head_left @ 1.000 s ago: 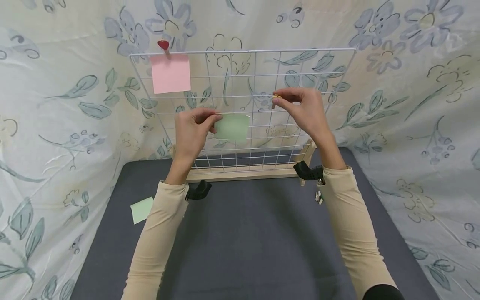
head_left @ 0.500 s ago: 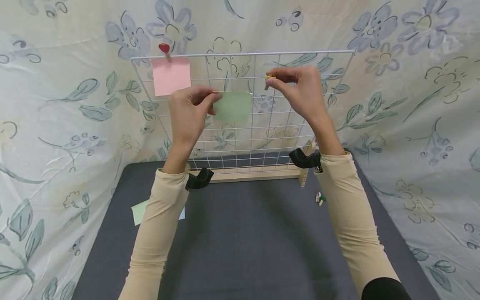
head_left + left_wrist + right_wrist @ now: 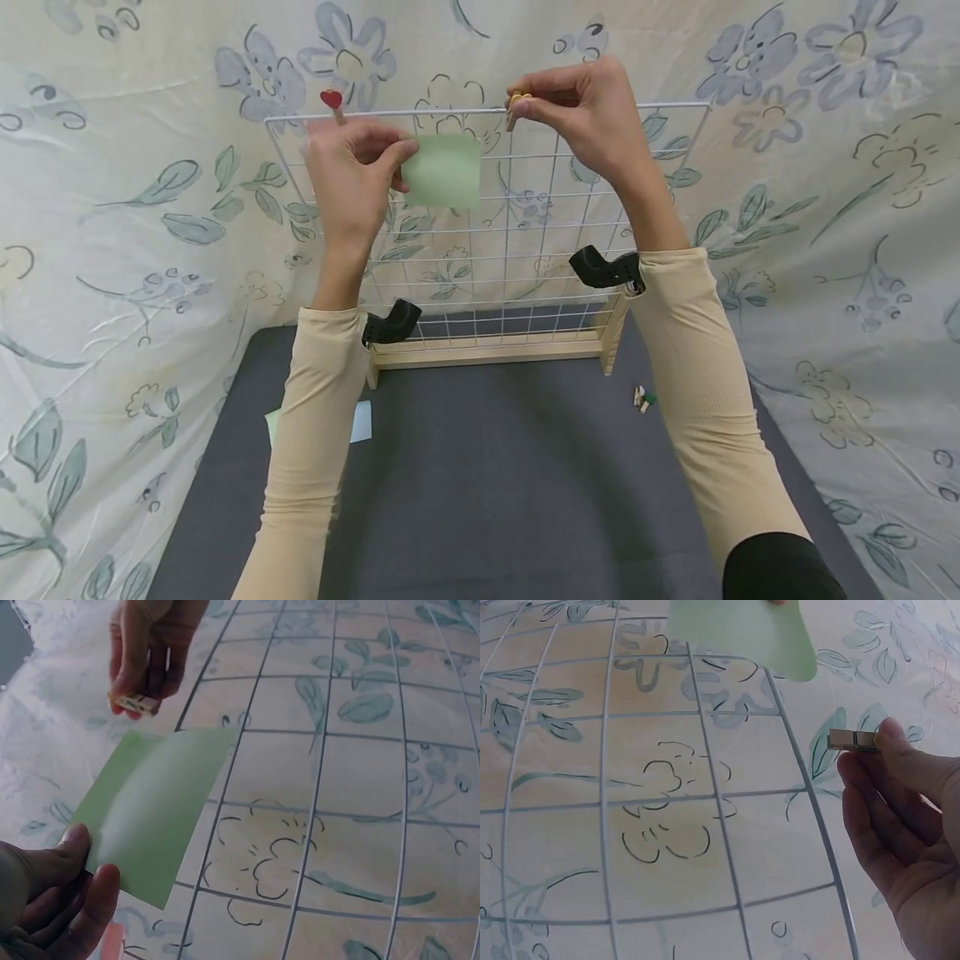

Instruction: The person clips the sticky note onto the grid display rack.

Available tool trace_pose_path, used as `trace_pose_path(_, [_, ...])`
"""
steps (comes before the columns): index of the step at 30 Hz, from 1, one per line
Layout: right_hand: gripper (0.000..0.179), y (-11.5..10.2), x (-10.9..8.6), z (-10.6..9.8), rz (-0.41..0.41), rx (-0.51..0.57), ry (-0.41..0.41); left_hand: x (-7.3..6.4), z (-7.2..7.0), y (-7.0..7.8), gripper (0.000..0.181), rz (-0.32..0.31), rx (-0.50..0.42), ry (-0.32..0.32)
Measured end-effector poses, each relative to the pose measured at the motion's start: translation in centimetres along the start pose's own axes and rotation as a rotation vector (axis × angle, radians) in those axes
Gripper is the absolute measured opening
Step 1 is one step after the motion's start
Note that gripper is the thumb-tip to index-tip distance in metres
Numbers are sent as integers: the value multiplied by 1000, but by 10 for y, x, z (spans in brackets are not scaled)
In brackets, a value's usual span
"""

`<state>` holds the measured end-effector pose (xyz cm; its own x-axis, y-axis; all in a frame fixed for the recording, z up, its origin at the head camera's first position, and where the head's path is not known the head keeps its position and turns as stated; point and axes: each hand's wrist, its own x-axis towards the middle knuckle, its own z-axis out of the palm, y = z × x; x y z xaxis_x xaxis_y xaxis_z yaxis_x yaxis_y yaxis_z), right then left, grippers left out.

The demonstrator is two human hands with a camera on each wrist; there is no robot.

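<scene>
Held in a narrow pinch between thumb and fingers of the left hand [image 3: 348, 179], at its left edge: a green note [image 3: 442, 171], face toward the head camera, in front of the upper part of a white wire rack [image 3: 465, 111]. Contact between note and wires: impossible to tell. Visible in the left wrist view: a slight bend across the paper, with the thumb on one face.

Pinched between thumb and forefinger of the right hand [image 3: 592, 112], with the other fingers loosely bent: a small wooden clip [image 3: 853, 740] with a yellow ornament, to the right of the green note and well clear of it. In the right wrist view, free end of the clip toward the rack, with a gap between clip and nearest bar.

At upper left on the rack: a pink note [image 3: 322, 125], mostly hidden behind the left hand, under a clip with a red heart [image 3: 331, 99]. Below the wires: a pale wooden base [image 3: 495, 353] on a dark grey table [image 3: 480, 483]. On the table near the left sleeve [image 3: 315, 433]: a blue note [image 3: 362, 422] and a second green note [image 3: 272, 425], both partly covered. Near the right sleeve [image 3: 705, 350]: a few small clips [image 3: 640, 398] in a cluster. Behind: flowered cloth [image 3: 847, 275].
</scene>
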<state>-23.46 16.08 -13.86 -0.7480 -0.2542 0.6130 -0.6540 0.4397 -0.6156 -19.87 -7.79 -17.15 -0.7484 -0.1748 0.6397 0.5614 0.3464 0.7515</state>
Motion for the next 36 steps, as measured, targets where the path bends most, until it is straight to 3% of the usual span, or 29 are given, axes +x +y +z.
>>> trace_pose_path(5, [23,-9,14,7,9,2,-7,7,-1,-2,16,-36,62,-14])
trace_pose_path(9, [22,-13,25,18,-17,5,5,12,0,-5,17,-73,60,-15])
trace_pose_path(16, [20,-22,36,42,-48,-78,31,19,2,-11,16,-124,61,16])
trace_pose_path(23, [20,-27,41,59,-50,-124,-8,23,3,-15,19,-149,50,7])
trace_pose_path(36, [22,-24,44,68,-35,-124,-39,27,8,-20,19,-163,34,13])
